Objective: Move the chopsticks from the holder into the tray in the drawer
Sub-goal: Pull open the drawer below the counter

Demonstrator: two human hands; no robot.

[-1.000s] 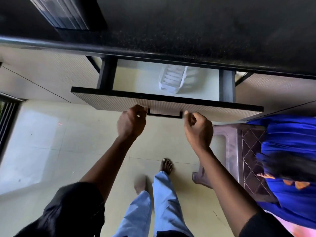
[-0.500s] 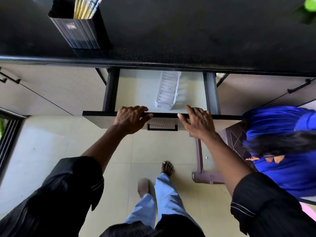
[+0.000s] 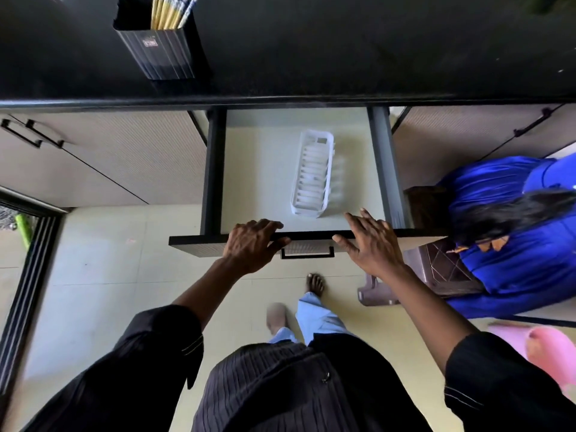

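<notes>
Your left hand (image 3: 254, 244) curls over the drawer (image 3: 215, 169) front; your right hand (image 3: 371, 244) hovers, fingers spread, holding nothing. The chopsticks (image 3: 170, 10) stand upright in the holder (image 3: 162, 48) at upper left, nearer your left hand; the tray (image 3: 313, 176) lies lengthwise between them
</notes>
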